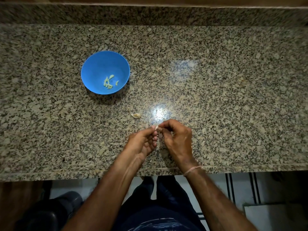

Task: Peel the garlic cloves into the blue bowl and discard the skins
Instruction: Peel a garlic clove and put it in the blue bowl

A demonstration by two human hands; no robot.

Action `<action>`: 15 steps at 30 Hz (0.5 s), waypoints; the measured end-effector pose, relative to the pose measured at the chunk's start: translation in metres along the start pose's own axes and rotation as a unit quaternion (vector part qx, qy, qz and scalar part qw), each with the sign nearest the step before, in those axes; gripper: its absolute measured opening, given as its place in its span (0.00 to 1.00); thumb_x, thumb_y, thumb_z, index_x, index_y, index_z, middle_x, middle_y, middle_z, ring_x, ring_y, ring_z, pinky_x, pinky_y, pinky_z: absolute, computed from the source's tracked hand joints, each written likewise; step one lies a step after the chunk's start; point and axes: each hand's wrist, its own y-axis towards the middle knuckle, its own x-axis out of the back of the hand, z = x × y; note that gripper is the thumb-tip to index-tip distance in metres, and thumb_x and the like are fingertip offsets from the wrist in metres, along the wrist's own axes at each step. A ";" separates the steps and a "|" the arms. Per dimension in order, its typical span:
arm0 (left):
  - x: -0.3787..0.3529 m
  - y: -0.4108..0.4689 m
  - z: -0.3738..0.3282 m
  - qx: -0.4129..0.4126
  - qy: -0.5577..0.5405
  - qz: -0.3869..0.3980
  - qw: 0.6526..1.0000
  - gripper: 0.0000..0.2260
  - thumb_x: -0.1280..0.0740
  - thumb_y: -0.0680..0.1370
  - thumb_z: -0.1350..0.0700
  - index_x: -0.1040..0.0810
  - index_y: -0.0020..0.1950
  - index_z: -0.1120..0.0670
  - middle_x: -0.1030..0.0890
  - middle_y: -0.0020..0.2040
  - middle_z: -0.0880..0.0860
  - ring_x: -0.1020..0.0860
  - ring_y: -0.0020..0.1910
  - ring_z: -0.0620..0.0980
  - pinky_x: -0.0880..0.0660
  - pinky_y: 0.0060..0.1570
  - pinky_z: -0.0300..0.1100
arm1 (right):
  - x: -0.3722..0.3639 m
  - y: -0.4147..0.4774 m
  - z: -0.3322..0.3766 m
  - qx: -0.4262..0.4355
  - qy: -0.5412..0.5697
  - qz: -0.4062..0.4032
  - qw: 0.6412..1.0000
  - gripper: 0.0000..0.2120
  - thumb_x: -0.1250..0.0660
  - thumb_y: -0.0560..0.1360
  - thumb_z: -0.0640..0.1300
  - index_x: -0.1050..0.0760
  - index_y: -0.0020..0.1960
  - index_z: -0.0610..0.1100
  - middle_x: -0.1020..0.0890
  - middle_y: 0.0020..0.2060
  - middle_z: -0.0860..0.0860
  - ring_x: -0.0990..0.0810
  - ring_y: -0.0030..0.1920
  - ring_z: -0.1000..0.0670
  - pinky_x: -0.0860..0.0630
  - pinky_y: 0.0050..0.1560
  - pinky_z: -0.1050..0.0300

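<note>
A blue bowl stands on the granite counter, left of centre, with several peeled pale-green garlic cloves in its bottom. Near the front edge my left hand and my right hand meet, and both pinch one small garlic clove between their fingertips. Most of that clove is hidden by the fingers. A garlic root stub with a curl of skin lies on the counter just beyond my hands.
The granite counter runs the full width, with a raised back ledge. Small flecks of skin lie near the front edge. Below the counter are a dark bin at left and a tiled floor.
</note>
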 end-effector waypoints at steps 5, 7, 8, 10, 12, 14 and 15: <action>-0.006 0.002 0.009 0.000 -0.078 0.012 0.997 0.09 0.25 0.74 0.57 0.17 0.48 0.61 0.16 0.39 0.55 0.18 0.35 0.46 0.19 0.35 0.38 | -0.004 -0.004 0.005 -0.053 0.045 -0.034 0.997 0.06 0.25 0.75 0.33 0.17 0.46 0.42 0.15 0.41 0.54 0.17 0.40 0.59 0.23 0.43 0.73; -0.010 0.002 0.013 -0.020 -0.113 0.019 0.993 0.09 0.26 0.73 0.58 0.17 0.49 0.62 0.16 0.40 0.55 0.18 0.35 0.46 0.19 0.37 0.37 | -0.007 -0.004 0.012 -0.157 0.136 -0.035 0.978 0.05 0.24 0.75 0.34 0.17 0.46 0.43 0.14 0.42 0.53 0.15 0.43 0.57 0.20 0.43 0.68; -0.011 0.002 0.015 -0.033 -0.119 0.014 0.992 0.07 0.26 0.74 0.59 0.17 0.49 0.61 0.16 0.40 0.55 0.18 0.36 0.46 0.19 0.38 0.37 | -0.008 -0.004 0.014 -0.193 0.169 -0.037 0.966 0.05 0.24 0.75 0.34 0.17 0.46 0.42 0.14 0.42 0.52 0.15 0.43 0.56 0.19 0.44 0.65; -0.011 0.000 0.015 -0.066 -0.092 -0.006 0.994 0.04 0.27 0.77 0.60 0.17 0.48 0.61 0.15 0.39 0.54 0.19 0.36 0.46 0.21 0.38 0.39 | -0.010 -0.004 0.017 -0.240 0.206 -0.038 0.948 0.05 0.24 0.75 0.34 0.18 0.46 0.43 0.14 0.43 0.50 0.14 0.44 0.54 0.17 0.45 0.61; -0.009 -0.002 0.014 -0.143 0.052 -0.054 0.987 0.04 0.28 0.80 0.58 0.17 0.49 0.59 0.15 0.41 0.53 0.18 0.38 0.46 0.22 0.39 0.38 | -0.011 -0.005 0.019 -0.249 0.209 -0.038 0.945 0.07 0.24 0.75 0.35 0.18 0.46 0.45 0.14 0.43 0.50 0.14 0.45 0.53 0.16 0.46 0.60; -0.006 -0.002 0.011 -0.255 0.276 -0.133 0.917 0.04 0.28 0.81 0.56 0.17 0.51 0.55 0.15 0.44 0.50 0.17 0.42 0.44 0.23 0.41 0.34 | -0.012 -0.007 0.019 -0.236 0.195 -0.022 0.952 0.07 0.23 0.75 0.36 0.18 0.46 0.46 0.14 0.44 0.50 0.14 0.46 0.52 0.16 0.48 0.59; -0.005 -0.003 0.010 -0.298 0.337 -0.157 0.879 0.03 0.28 0.81 0.55 0.17 0.51 0.54 0.15 0.44 0.48 0.17 0.43 0.42 0.24 0.40 0.31 | -0.011 -0.007 0.021 -0.235 0.199 -0.010 0.951 0.06 0.23 0.75 0.36 0.17 0.47 0.45 0.13 0.44 0.49 0.14 0.46 0.52 0.16 0.49 0.58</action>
